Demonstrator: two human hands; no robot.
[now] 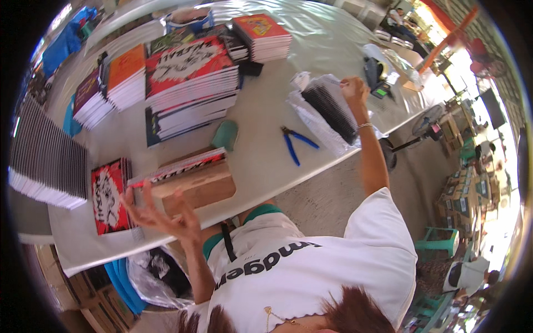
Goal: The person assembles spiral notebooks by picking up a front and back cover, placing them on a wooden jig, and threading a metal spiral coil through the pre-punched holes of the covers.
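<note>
My left hand (pixel 166 217) is spread open over the near edge of the table, its fingers apart. Just beyond it, a red-covered booklet (pixel 191 165) lies on a wooden block (pixel 202 190); beside it are small red, white and black booklets (pixel 107 194). At the right, my right hand (pixel 355 91) is closed above a clear plastic bag (pixel 302 106). Black spiral binding coils (pixel 331 111) lie in a row in that bag. Whatever the closed fingers pinch is too small to make out. Blue-handled cutting pliers (pixel 298 144) lie between my hands, jaws pointing away.
Stacks of red books (pixel 191 72), orange books (pixel 126 75) and purple books (pixel 90 100) stand further back. A tall spiral-bound pile (pixel 47 155) is at far left. A green rounded object (pixel 225 135) sits mid-table. A fan (pixel 427 125) stands beyond the right edge.
</note>
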